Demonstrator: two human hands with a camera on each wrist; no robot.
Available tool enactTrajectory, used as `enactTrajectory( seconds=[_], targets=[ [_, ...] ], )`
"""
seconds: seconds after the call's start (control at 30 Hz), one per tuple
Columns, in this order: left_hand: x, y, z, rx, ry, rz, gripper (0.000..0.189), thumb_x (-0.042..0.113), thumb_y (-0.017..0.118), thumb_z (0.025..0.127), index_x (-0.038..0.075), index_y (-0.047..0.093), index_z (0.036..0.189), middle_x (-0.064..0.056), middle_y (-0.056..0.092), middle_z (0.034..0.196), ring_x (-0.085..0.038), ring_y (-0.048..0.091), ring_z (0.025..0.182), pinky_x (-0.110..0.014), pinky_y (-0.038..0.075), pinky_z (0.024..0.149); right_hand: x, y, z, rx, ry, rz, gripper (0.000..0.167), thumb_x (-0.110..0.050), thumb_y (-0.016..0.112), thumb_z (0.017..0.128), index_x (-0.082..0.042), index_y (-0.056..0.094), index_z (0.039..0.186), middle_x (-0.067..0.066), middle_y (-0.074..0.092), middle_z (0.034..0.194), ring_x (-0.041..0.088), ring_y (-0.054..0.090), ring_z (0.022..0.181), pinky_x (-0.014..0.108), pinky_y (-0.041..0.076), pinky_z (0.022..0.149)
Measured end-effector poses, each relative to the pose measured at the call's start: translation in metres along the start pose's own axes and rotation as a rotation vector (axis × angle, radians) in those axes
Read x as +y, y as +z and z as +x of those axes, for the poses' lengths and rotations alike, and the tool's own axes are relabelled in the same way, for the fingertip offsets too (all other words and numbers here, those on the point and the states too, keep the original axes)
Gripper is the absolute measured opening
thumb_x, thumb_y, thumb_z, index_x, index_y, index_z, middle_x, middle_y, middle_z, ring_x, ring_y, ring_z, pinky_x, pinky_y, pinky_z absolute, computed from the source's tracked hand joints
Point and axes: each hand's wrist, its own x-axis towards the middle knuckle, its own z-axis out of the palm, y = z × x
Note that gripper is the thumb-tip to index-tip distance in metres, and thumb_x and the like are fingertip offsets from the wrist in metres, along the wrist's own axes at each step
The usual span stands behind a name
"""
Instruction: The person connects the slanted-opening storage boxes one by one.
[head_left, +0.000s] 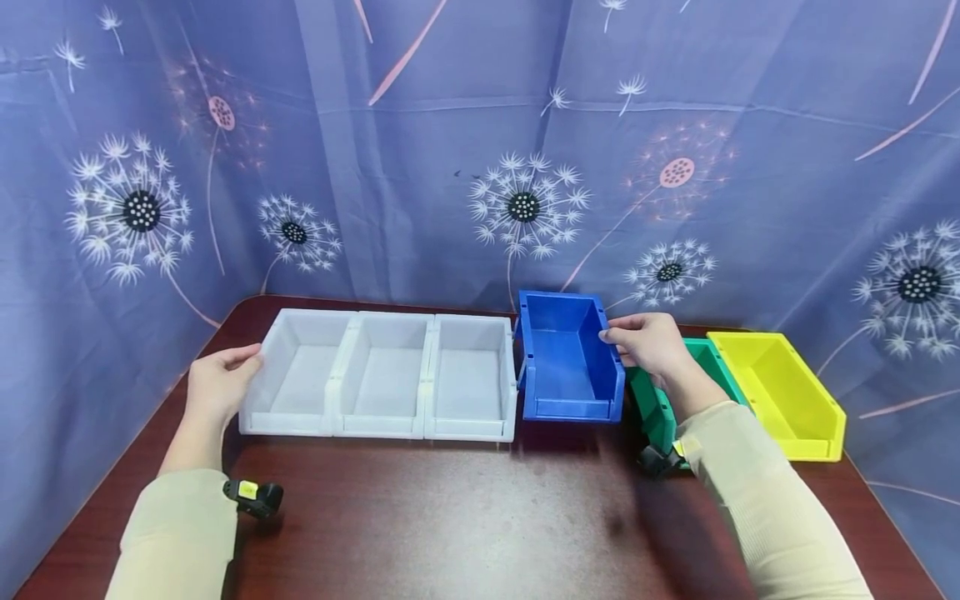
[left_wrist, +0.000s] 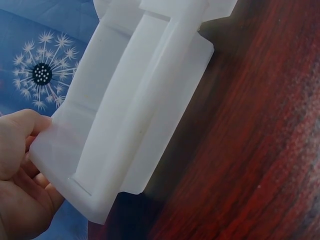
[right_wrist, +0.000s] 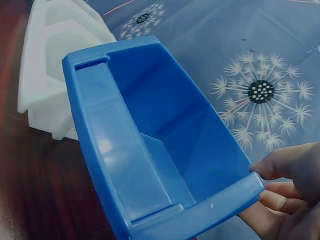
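Note:
Three white plastic bins stand joined in a row: left white bin point(head_left: 288, 423), middle white bin point(head_left: 378, 427) and right white bin point(head_left: 468, 430). My left hand point(head_left: 217, 387) grips the outer side wall of the left white bin; in the left wrist view its lower fingers curl behind that wall. My right hand point(head_left: 656, 354) pinches the right wall of a blue bin point(head_left: 570, 409), thumb at the rim. The blue bin is held slightly above the table, close beside the right white bin; whether they touch I cannot tell.
A green bin point(head_left: 651, 408), partly hidden by my right arm, stands to the right. Beside it is a yellow bin point(head_left: 816, 450) near the table's right edge. A dandelion-print curtain point(head_left: 420, 192) hangs behind the dark red wooden table point(head_left: 450, 517).

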Motion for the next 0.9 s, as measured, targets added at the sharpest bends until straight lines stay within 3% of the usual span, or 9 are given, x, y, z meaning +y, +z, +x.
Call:
enactTrajectory(
  seconds=[0.7,0.9],
  targets=[
    [0.0005,0.0018,-0.0001,0.005,0.006,0.014,0.045,0.031,0.049,0.096,0.007,0.052,0.135,-0.023,0.053,0.134,-0.034,0.05,0.121,-0.049,0.042,0.099,0.0042,0.0,0.0015,-0.031,-0.006,0.04,0.049,-0.025,0.06,0.092,0.006,0.053,0.129,0.026,0.059,0.122,0.009,0.065,0.079,0.033,0.056,0.079],
    [0.0013,0.0003,0.0001,0.0,0.003,0.011,0.046,0.031,0.048,0.097,0.006,0.052,0.135,-0.024,0.052,0.135,-0.035,0.049,0.122,-0.05,0.042,0.1,0.004,0.0049,0.0024,-0.007,-0.012,0.004,0.047,-0.025,0.06,0.092,0.006,0.054,0.127,0.027,0.06,0.121,0.012,0.066,0.081,0.033,0.056,0.077]
  ],
)
